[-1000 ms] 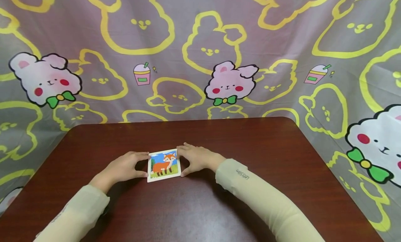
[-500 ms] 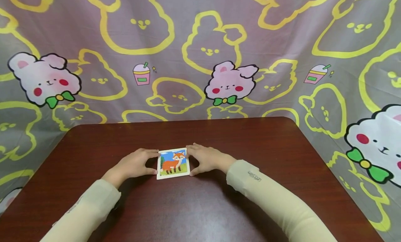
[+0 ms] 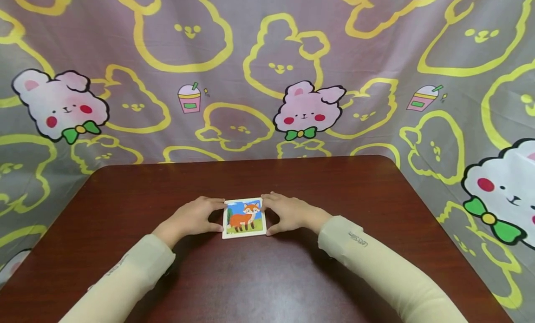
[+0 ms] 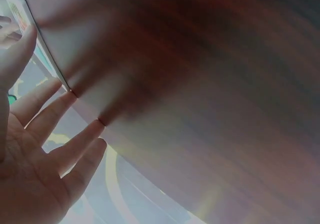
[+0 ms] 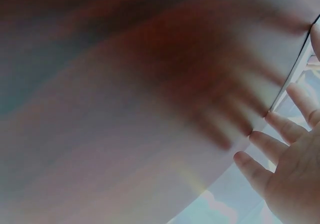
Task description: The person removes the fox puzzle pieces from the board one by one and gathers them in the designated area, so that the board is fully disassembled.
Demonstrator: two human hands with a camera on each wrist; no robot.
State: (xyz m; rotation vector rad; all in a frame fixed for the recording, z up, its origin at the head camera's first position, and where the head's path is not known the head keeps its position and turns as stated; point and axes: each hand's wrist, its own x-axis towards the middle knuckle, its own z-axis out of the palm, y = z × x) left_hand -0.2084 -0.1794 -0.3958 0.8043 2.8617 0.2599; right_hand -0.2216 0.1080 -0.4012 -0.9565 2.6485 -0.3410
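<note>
A square fox picture board (image 3: 244,218) with a pale border lies flat on the brown table, set between two hands. My left hand (image 3: 196,217) touches its left side, the index fingertip near the far corner and the thumb near the close corner. Opposite it, my right hand (image 3: 292,214) touches the right side in the same way. In the left wrist view, the fingers (image 4: 42,114) are spread and fairly straight, their tips at the board's edge or on the table. The right wrist view shows similarly extended fingers (image 5: 285,129) along the other edge.
The dark brown table (image 3: 251,276) reaches back to a hanging cloth (image 3: 234,81) printed with cartoon rabbits and drink cups. Cloth also hangs along the left and right sides. Light sleeves cover both forearms.
Both hands have moved to the right together, and the fox picture board has slid right between them over the table. It has turned slightly, and the fingers keep the same placement.
</note>
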